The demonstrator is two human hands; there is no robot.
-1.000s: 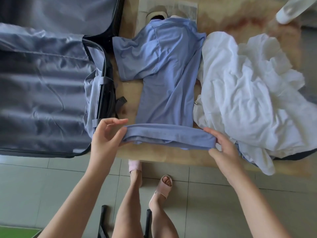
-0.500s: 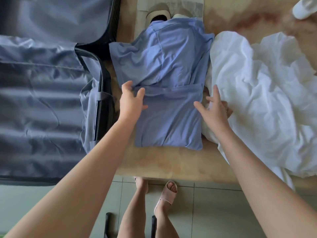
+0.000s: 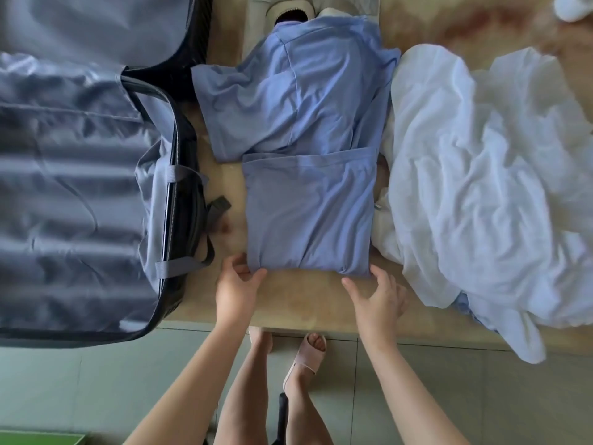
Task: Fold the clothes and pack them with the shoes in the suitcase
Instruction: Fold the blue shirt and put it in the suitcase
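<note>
You are partway through the first garment: the blue shirt (image 3: 308, 203) lies in the middle of the table (image 3: 305, 305), its lower half already doubled up over the body, though the sleeve at 10 o'clock sticks out loose and at least one more fold looks needed. Your left hand (image 3: 239, 284) pinches the near left corner of the fold between thumb and curled fingers; your right hand (image 3: 375, 300) is spread and relaxed, fingertips just touching the near right corner, gripping nothing. The white garment (image 3: 481, 187) at 3 o'clock is a crumpled heap, not yet folded. A shoe (image 3: 288, 11) peeks out at 12 o'clock, beyond the collar. The suitcase (image 3: 179, 175) lies open at 9 o'clock, and only grey lining shows inside, so all the packing seems left to do. The table is tan, marbled stone with reddish stains; below it, at 6 o'clock, is a pale tiled floor (image 3: 96, 396).
</note>
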